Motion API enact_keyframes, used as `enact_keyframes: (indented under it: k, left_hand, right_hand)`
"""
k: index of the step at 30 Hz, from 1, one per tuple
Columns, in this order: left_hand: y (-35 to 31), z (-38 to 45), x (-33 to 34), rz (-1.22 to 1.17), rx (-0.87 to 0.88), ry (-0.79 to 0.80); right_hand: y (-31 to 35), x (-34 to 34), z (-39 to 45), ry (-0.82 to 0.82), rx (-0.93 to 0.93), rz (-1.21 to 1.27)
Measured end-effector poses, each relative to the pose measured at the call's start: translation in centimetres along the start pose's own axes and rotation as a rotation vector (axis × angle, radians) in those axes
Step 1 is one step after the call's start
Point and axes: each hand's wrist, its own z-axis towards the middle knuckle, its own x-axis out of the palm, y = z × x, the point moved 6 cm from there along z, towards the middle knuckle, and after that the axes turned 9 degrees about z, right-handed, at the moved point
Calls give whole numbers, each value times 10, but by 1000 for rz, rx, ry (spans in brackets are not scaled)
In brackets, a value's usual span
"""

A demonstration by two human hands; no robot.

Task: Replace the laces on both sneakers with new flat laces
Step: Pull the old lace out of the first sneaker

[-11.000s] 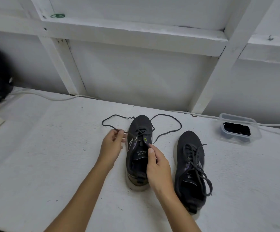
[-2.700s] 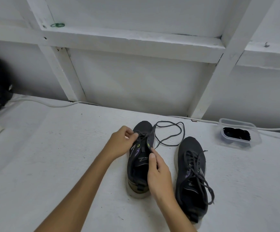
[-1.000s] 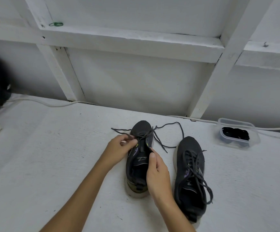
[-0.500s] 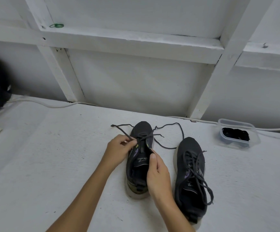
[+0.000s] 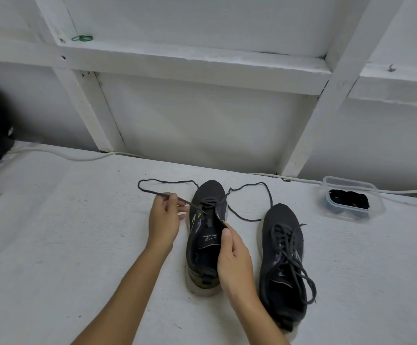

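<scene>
On the white painted counter (image 5: 65, 245), the left hand (image 5: 163, 220) pinches the thin dark old lace (image 5: 162, 194) of the nearer-left black mesh sneaker (image 5: 208, 235), while the right hand (image 5: 234, 260) curls its fingers (image 5: 226, 234) round that shoe's collar edge to steady it. That lace seems to remain only in the eyelets near the toe, its ends trailing loose on both sides. The second black sneaker (image 5: 283, 257) stands beside it fully laced, and the new laces, likely the dark bundle in the clear plastic tub (image 5: 351, 199), look untouched, so most work is left.
</scene>
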Motion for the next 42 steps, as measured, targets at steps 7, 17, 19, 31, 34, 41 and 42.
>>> enact_keyframes:
  k: [7,17,19,31,34,41,42]
  left_hand:
    - [2,-6,16,312,196,357]
    - [1,-17,8,379,31,234]
    - [2,-31,11,374,64,218]
    - [-2,-59,20,450,142,298]
    - [-5,-58,21,502,180,332]
    - [-6,-58,26,595,201,367]
    - [-7,-58,27,603,198,368]
  right_hand:
    - [2,0,0,2,-3,-24]
    - [9,-2,2,24,95,-19]
    - [22,-7,11,26,84,-117]
    - [76,-4,90,206,-91,-745]
    - [76,-3,100,218,-150,-699]
    - [76,10,107,338,-348,-941]
    - [77,12,107,340,-367,-969]
